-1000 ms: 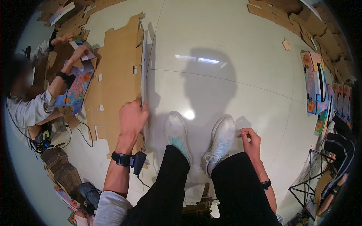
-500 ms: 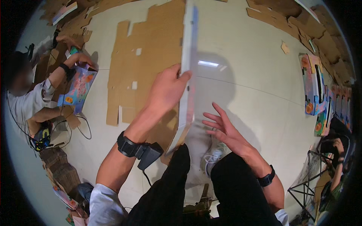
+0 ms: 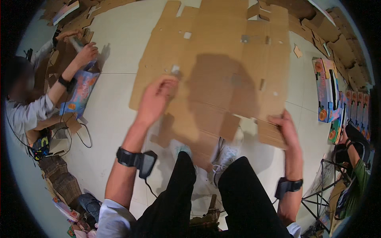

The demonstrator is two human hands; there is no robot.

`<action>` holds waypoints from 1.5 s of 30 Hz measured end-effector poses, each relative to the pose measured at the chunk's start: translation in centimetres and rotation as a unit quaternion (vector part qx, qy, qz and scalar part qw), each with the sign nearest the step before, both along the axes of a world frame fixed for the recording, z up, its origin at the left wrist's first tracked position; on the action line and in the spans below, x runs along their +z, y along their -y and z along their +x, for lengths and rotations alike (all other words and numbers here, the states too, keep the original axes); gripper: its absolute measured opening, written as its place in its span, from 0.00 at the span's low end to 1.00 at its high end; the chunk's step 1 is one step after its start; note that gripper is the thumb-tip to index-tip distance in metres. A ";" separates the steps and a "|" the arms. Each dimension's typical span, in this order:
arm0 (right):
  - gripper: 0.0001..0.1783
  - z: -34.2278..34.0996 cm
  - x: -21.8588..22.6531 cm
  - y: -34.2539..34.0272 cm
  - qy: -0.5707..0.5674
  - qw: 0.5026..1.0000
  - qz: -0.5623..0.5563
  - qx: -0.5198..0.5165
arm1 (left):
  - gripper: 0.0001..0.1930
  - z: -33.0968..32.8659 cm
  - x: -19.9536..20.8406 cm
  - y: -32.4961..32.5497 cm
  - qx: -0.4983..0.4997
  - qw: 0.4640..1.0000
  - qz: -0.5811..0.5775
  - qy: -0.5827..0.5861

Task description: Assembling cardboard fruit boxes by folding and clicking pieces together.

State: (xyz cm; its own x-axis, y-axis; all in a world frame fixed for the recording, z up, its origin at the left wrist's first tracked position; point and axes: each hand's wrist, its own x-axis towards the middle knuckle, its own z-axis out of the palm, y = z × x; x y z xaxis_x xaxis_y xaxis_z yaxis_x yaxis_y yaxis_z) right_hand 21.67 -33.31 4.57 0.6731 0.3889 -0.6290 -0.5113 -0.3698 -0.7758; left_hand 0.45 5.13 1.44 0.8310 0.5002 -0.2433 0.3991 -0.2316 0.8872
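Observation:
A large flattened cardboard box (image 3: 222, 47), plain brown side up, spreads over the floor in front of my feet. It has cut flaps and small holes, and a dark shadow falls across its middle. My right hand (image 3: 286, 129) grips a flap at the sheet's near right corner, thumb on top, slightly blurred. My left hand (image 3: 156, 97) hovers over the sheet's left part near a small hole. Its fingers are curled in, with nothing visible between them. Both wrists wear black bands, the left one with a boxy device (image 3: 147, 164).
My shoes (image 3: 226, 158) stand at the sheet's near edge. At the left, a co-worker handles a colourful printed box (image 3: 81, 91). Printed boxes (image 3: 326, 89) stand at the right, near a black metal frame (image 3: 321, 194) and another person. Cardboard heaps (image 3: 345, 51) line the far right.
The cardboard's upright right part has swung over to the right and now lies spread out. My left hand has let go of its edge; my right hand, open before, has taken hold of the near right flap.

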 end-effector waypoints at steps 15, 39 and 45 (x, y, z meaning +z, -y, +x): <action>0.35 -4.7 -9.8 9.2 0.457 0.766 -0.303 0.336 | 0.32 -10.3 -8.4 4.3 -0.238 0.874 0.397 -0.148; 0.19 -2.9 -4.6 12.7 0.381 0.883 -0.232 0.144 | 0.19 -2.8 0.3 6.7 -0.291 0.957 0.013 -0.007; 0.42 -4.7 -5.1 19.8 0.165 0.925 -0.274 0.208 | 0.21 -4.9 2.6 7.7 -0.300 0.947 -0.076 -0.088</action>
